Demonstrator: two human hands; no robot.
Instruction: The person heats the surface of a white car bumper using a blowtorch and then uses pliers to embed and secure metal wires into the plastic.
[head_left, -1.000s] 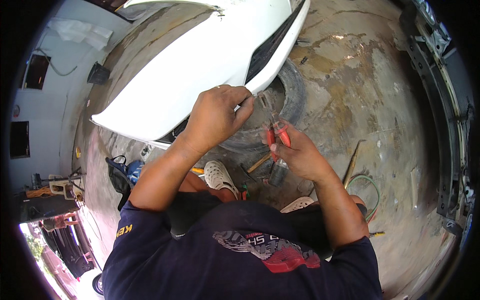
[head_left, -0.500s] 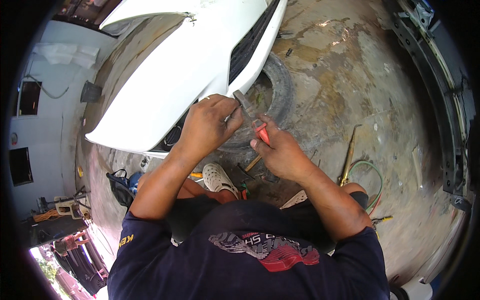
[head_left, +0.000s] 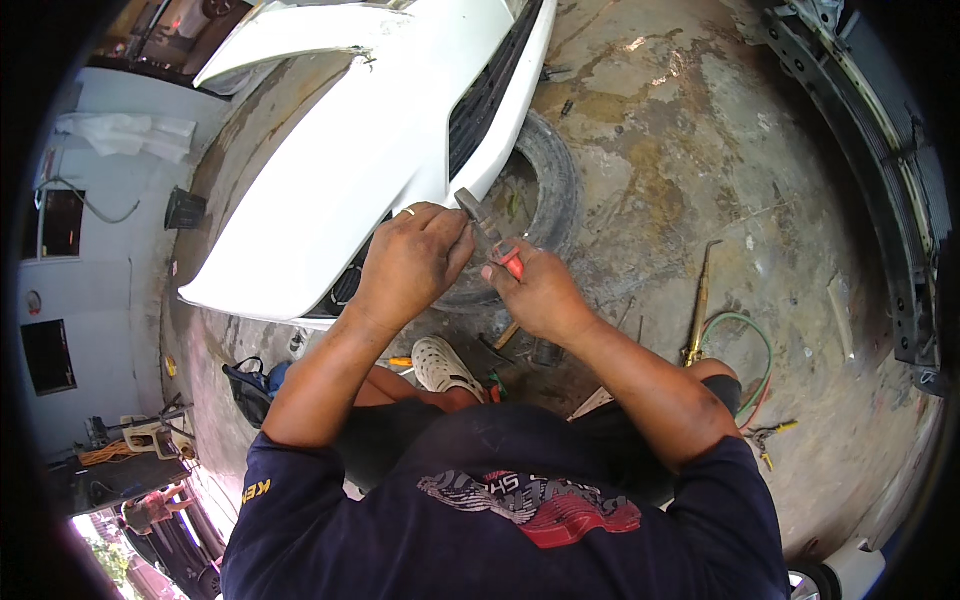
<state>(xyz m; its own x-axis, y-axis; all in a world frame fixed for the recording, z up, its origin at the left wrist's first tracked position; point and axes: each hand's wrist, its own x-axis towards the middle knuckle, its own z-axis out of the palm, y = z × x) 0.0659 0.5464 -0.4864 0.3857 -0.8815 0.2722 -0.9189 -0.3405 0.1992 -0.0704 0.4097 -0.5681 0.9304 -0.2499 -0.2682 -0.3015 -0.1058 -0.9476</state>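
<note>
My right hand (head_left: 541, 293) is closed around a red-handled tool (head_left: 511, 262). Its flat, greyish metal head slants up and left toward my other hand; its exact kind is unclear. Fingers curled in a pinch, my left hand (head_left: 414, 262) is at the lower edge of a white car bumper (head_left: 330, 165). Whatever lies between those fingertips is hidden. The tool's head is close beside them, in front of the bumper's edge; I cannot tell whether it touches. Under the bumper lies a black tyre (head_left: 556, 185), with a dark grille (head_left: 480, 110) above it.
A brass gas torch (head_left: 698, 305) with green and red hoses (head_left: 768, 350) lies on the stained concrete floor at right. Yellow-handled pliers (head_left: 765, 440) are near it. A dark bag (head_left: 248, 385) sits at left. Along the right edge stands a dark car frame part (head_left: 870, 150).
The view has shifted slightly, so the bumper appears a little further left. Both hands keep nearly the same pose, and the tool's head remains near my left fingertips.
</note>
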